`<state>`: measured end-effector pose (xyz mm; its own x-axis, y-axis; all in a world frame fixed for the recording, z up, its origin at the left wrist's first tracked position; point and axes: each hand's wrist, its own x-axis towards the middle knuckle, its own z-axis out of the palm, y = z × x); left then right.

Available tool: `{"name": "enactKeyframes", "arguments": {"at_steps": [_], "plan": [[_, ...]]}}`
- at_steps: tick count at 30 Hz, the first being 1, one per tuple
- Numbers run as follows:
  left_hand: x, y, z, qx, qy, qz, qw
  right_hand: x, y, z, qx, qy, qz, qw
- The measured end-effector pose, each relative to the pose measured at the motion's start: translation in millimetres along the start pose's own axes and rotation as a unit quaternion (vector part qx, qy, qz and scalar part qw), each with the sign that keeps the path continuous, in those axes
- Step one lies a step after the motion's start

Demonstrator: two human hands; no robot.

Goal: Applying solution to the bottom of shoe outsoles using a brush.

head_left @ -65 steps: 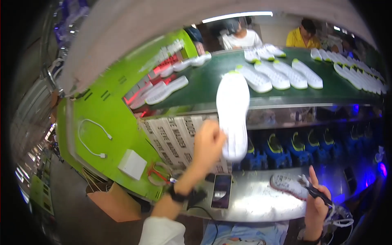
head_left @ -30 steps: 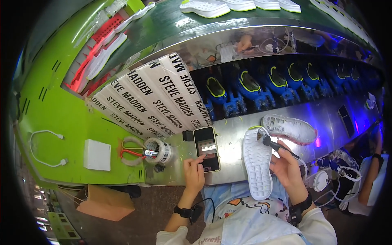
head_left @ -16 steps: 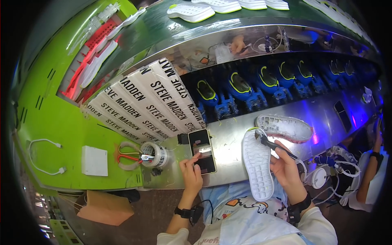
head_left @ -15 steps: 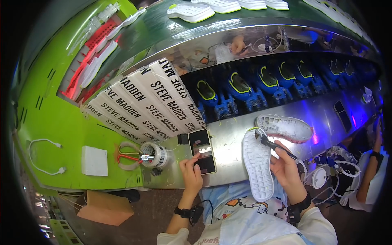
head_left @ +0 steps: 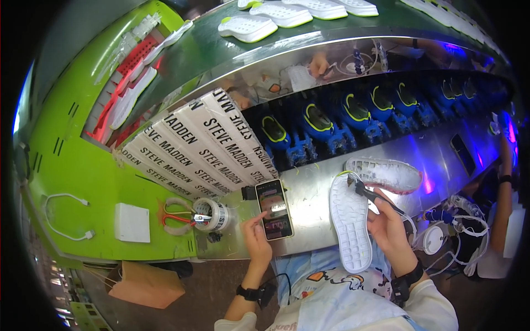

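My left hand point(head_left: 256, 237) rests at a phone point(head_left: 274, 212) lying on the metal bench. Its index finger reaches onto the screen while the other fingers curl, holding nothing. In my right hand point(head_left: 386, 223) is a black brush-like tool point(head_left: 376, 195), its head over the upper part of a white shoe sole point(head_left: 351, 229). The fingers of that hand also meet the sole's right edge. The sole has a grid of recesses and sticks out past the bench's near edge. Behind it lies a second white sole with a reddish rim point(head_left: 386, 174).
A printed box point(head_left: 204, 146) stands behind the phone. Left of it are a tape roll point(head_left: 214, 215), orange-handled scissors point(head_left: 179, 217), a white box point(head_left: 132, 223) and a cable point(head_left: 52, 220). Blue shoe uppers point(head_left: 318, 121) line a dark trough. Other people's hands show beyond and at right.
The phone screen has changed to several dark coloured pictures. My left index finger has slid slightly on it. The view has shifted a little; my right hand, tool and sole stay together.
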<state>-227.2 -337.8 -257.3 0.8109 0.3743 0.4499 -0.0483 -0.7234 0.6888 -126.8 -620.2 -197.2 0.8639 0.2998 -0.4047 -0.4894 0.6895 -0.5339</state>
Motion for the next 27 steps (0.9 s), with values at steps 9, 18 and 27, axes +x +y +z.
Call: {"name": "enactKeyframes", "arguments": {"at_steps": [9, 18, 27], "plan": [[22, 119, 68, -0.810, -0.249, -0.329, 0.418, 7, -21, 49, -0.263, -0.087, -0.262, 0.925], [28, 82, 76, -0.834, -0.214, -0.348, 0.370, -16, -32, 53, -0.562, -0.212, -0.388, 0.699], [66, 79, 62, -0.712, -0.353, -0.330, 0.510, -11, -33, 49, -0.534, -0.486, -0.113, 0.682]]}}
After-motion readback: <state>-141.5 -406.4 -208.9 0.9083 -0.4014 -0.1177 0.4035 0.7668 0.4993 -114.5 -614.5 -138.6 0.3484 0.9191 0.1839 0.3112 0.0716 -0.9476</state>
